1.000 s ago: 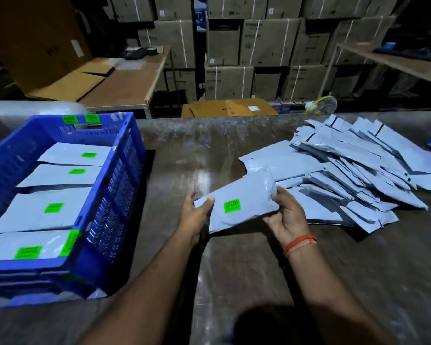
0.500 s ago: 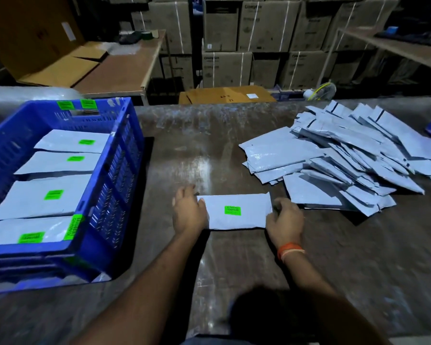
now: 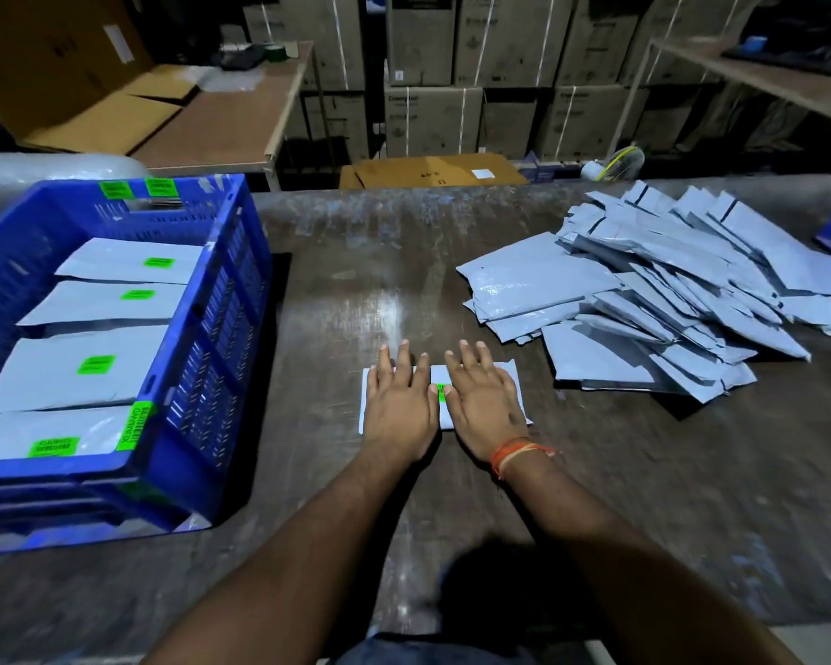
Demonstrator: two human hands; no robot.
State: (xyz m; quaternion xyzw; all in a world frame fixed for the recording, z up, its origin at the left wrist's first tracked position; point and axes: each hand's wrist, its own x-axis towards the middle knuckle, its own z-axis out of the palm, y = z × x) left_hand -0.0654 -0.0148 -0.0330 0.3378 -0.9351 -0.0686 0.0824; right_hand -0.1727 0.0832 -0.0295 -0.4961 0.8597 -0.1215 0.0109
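The blue crate (image 3: 202, 367) stands well off to my left with labelled packets lying flat inside it. A loose pile of grey packets (image 3: 644, 300) sprawls near my right side without touching my work, and stacked cartons (image 3: 433, 122) rise beyond the table (image 3: 356, 280). My left hand (image 3: 399, 405) and right hand (image 3: 483, 405) press side by side on the white packet (image 3: 438, 376). Their fingers are straight and spread, the green label (image 3: 441, 392) shows between them, and my fingertips reach past its far edge.
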